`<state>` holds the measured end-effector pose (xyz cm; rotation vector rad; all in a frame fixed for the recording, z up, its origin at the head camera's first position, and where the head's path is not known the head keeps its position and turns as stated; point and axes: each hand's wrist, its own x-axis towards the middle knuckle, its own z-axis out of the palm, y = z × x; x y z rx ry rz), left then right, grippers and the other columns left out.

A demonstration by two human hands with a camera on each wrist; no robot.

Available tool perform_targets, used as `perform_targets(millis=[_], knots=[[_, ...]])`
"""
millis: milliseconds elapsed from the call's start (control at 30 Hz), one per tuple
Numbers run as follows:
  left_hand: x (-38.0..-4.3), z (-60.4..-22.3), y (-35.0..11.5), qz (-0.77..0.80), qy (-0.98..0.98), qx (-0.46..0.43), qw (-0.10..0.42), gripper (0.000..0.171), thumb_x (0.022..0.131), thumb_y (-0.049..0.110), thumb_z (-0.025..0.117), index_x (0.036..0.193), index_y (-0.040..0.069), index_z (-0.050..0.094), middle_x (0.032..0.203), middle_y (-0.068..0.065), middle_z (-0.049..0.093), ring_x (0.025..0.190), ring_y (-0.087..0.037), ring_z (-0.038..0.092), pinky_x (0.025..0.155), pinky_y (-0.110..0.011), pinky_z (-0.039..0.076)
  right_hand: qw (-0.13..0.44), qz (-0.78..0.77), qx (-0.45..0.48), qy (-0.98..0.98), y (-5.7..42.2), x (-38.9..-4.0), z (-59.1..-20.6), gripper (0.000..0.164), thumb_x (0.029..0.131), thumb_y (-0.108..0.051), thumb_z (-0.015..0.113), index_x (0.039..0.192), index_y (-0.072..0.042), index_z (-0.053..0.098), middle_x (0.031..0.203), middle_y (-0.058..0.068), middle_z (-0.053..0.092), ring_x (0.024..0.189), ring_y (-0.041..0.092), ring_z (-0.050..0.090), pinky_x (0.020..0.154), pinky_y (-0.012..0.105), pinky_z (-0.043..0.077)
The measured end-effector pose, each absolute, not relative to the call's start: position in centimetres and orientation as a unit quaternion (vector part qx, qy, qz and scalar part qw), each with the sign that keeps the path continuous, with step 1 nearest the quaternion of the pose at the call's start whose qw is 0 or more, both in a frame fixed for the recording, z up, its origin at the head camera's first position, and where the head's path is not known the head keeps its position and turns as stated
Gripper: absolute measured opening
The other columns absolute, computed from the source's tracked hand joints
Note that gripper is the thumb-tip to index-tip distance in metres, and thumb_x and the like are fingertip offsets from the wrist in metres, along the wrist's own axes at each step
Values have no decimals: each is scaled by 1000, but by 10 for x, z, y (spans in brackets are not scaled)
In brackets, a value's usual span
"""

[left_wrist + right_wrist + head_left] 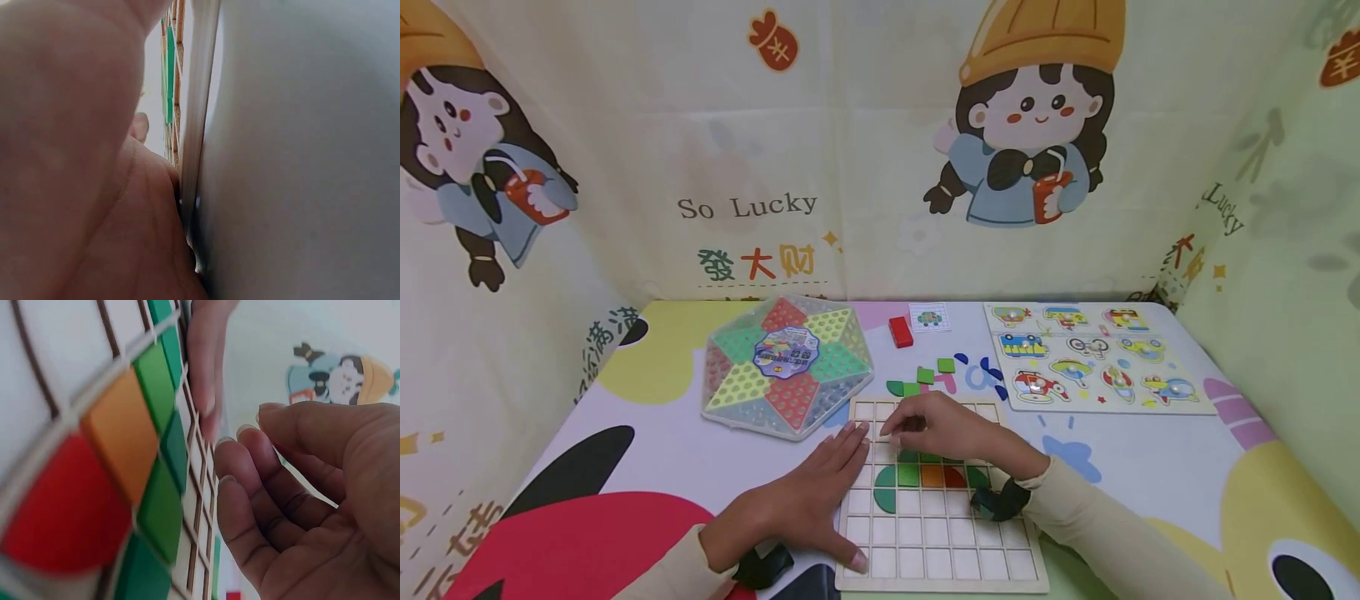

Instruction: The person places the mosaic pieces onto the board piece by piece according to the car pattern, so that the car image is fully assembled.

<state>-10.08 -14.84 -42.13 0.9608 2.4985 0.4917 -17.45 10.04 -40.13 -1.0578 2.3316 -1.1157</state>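
A wooden grid board [951, 562] lies in front of me with coloured pieces in its middle rows. Among them are dark green rounded pieces [886, 489], a light green square [908, 475], an orange square [122, 434] and a red rounded piece [69, 506]. My left hand [808, 492] rests along the board's left edge, fingers extended and thumb spread toward the near corner. Over the upper rows hovers my right hand [943, 423], its fingers loosely bent. The right wrist view shows nothing between its thumb and fingertips. This hand hides some upper cells in the head view.
Beyond the board lie loose green pieces [925, 376] and blue rounded pieces [995, 374]. Farther back are a red block [901, 332] and a picture card [929, 317]. A hexagonal checkers box [788, 354] stands left, a vehicle puzzle board [1060, 400] right.
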Motion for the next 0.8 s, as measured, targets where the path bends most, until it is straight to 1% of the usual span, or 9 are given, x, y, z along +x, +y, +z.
perform_targets(millis=[100, 267, 467, 700, 800], knots=[[-101, -422, -148, 177, 898, 343, 210, 128, 68, 80, 64, 157, 7, 7, 162, -4, -12, 146, -22, -15, 115, -51, 5, 155, -398, -357, 830, 106, -183, -402, 15, 92, -7, 67, 105, -11, 74, 99, -6, 69, 83, 13, 58, 74, 26, 52], [-101, -422, -148, 177, 899, 339, 212, 128, 68, 81, 63, 157, 8, 7, 162, -3, -12, 146, -21, -15, 115, -51, 5, 119, -401, -317, 851, 116, -200, -403, 15, 91, -5, 67, 103, -9, 75, 96, -3, 69, 80, 15, 57, 70, 27, 51], [-100, -422, -148, 181, 897, 346, 207, 128, 69, 80, 64, 156, 6, 6, 162, -5, -11, 146, -22, -15, 115, -52, 4, 99, -413, -281, 861, 129, -219, -401, 15, 91, -5, 68, 104, -5, 74, 102, 6, 70, 83, 18, 57, 74, 30, 51], [-100, -421, -148, 181, 896, 349, 207, 128, 69, 77, 66, 156, 6, 6, 162, -6, -11, 146, -23, -15, 115, -51, 3, 71, -403, -220, 885, 146, -234, -403, 18, 91, -6, 67, 108, -4, 73, 100, 4, 69, 85, 20, 59, 74, 30, 51], [-100, -421, -149, 178, 896, 352, 203, 127, 69, 77, 66, 156, 6, 6, 162, -6, -11, 146, -23, -15, 116, -51, 3, 60, -403, -194, 892, 151, -239, -403, 19, 91, -7, 67, 109, -5, 73, 101, 5, 68, 89, 22, 60, 79, 34, 52]])
